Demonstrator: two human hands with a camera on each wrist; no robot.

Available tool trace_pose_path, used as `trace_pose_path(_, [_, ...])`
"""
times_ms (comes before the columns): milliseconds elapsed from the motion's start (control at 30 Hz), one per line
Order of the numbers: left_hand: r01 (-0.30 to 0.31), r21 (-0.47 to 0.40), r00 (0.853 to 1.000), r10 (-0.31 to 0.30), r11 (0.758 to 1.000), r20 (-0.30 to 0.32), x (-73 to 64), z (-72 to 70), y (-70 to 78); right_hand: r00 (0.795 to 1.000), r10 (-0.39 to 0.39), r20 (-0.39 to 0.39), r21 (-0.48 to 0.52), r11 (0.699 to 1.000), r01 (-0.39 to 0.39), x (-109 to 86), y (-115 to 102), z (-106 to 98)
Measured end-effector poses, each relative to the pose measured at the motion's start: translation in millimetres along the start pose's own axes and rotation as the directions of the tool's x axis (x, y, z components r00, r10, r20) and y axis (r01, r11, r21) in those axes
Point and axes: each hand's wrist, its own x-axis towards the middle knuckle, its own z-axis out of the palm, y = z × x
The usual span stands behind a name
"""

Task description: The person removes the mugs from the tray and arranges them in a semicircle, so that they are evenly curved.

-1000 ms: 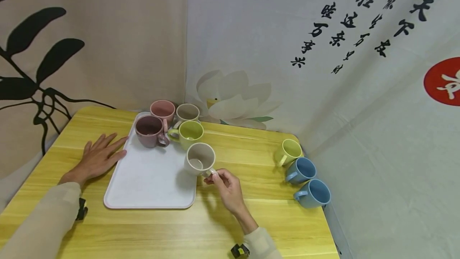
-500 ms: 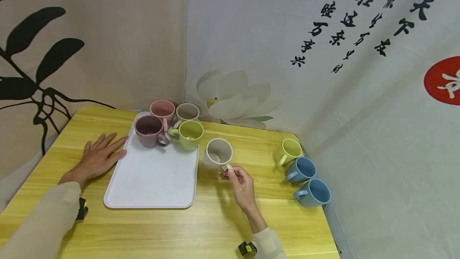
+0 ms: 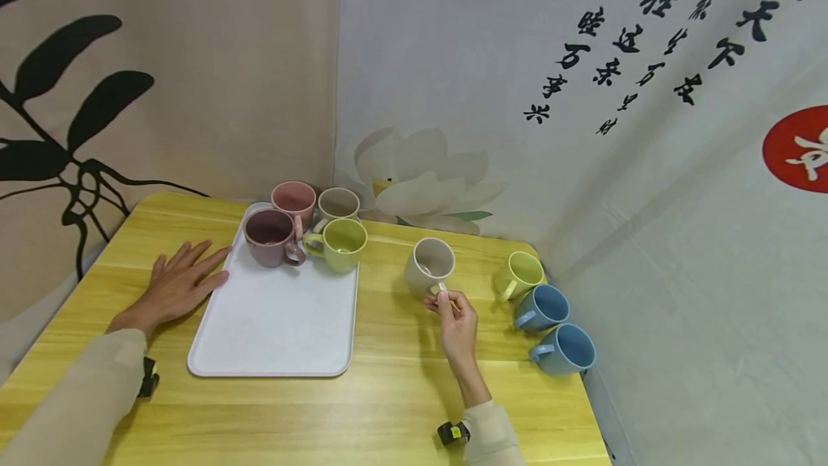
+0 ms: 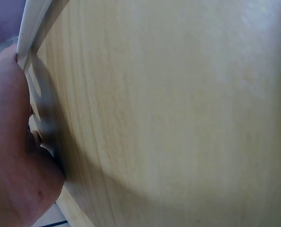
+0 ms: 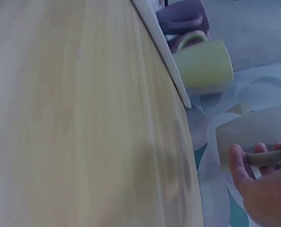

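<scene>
My right hand (image 3: 458, 326) pinches the handle of a light grey mug (image 3: 430, 266), held upright above the table to the right of the tray. In the right wrist view the fingers (image 5: 240, 165) curl at the handle of that grey mug (image 5: 254, 133). My left hand (image 3: 177, 286) lies flat with spread fingers, its fingertips at the left rim of the white tray (image 3: 278, 329). At the tray's far end stand a pink mug (image 3: 294, 198), a mauve mug (image 3: 267, 237), a second grey mug (image 3: 338, 203) and a yellow-green mug (image 3: 344, 244).
Along the table's right edge stand a yellow-green mug (image 3: 520, 275) and two blue mugs (image 3: 542, 306), handles pointing left. A printed cloth wall (image 3: 453, 92) closes off the back and right of the wooden table (image 3: 272, 423).
The right hand has carried the grey mug rightward and slightly back, from over the tray's right edge to over the bare wood. The left hand and the other mugs have stayed in place.
</scene>
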Motion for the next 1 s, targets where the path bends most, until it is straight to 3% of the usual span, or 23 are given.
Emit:
trace_pose_path(433, [0.005,0.004,1.0,-0.005,1.0,0.013,0.8,1.0,-3.1,0.984,0.034,-0.173,-0.103,0.993,-0.053,25.3,11,-22])
trace_pose_path(667, [0.003,-0.005,1.0,-0.003,1.0,-0.005,-1.3,1.6,0.1,0.952,0.057,-0.3,-0.136,0.985,-0.102,39.5,13,-27])
trace_pose_path(1000, [0.016,-0.002,1.0,-0.016,1.0,0.012,0.0,1.5,-1.4,0.903,0.064,-0.424,-0.178,0.972,-0.153,55.5,22,-32])
